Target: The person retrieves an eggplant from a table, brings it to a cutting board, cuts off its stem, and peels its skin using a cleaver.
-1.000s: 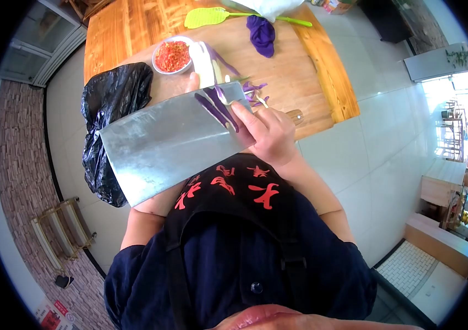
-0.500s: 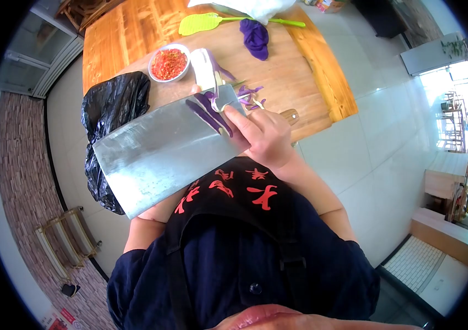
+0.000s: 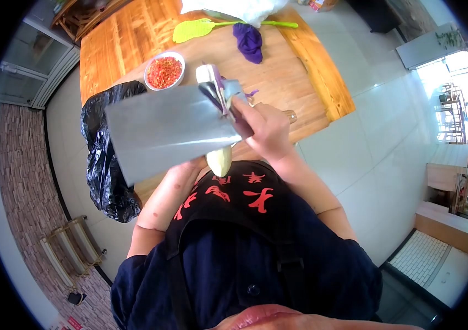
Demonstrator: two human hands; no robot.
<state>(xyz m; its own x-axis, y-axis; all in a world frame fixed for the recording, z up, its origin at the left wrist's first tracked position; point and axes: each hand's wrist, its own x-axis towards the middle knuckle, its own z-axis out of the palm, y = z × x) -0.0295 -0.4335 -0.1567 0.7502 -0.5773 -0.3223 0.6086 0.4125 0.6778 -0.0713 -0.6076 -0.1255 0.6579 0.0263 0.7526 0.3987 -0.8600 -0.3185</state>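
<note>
My right hand [image 3: 268,129] is closed around the handle end of a broad cleaver [image 3: 162,129], its blade pointing left across the view. Strips of purple peel [image 3: 215,98] cling to the blade near my fingers. Behind the cleaver lies a partly peeled eggplant [image 3: 219,161]; its pale near end shows below the blade and its far end above it. Only the edge of my left hand [image 3: 194,163] shows, beside the eggplant's near end; the blade hides its fingers. More peel lies on the round cutting board [image 3: 289,82].
A white bowl of chopped red chilli [image 3: 164,71] stands on the board's left side. A black plastic bag [image 3: 107,157] hangs over the table's left edge. Farther back are a green fly swatter [image 3: 192,30], a purple cloth [image 3: 248,43] and a white plastic bag [image 3: 239,10].
The cleaver has turned and lifted slightly at its left end. The eggplant's pale near end now shows below the blade. My left forearm is more exposed, and the fingertip above the blade is hidden.
</note>
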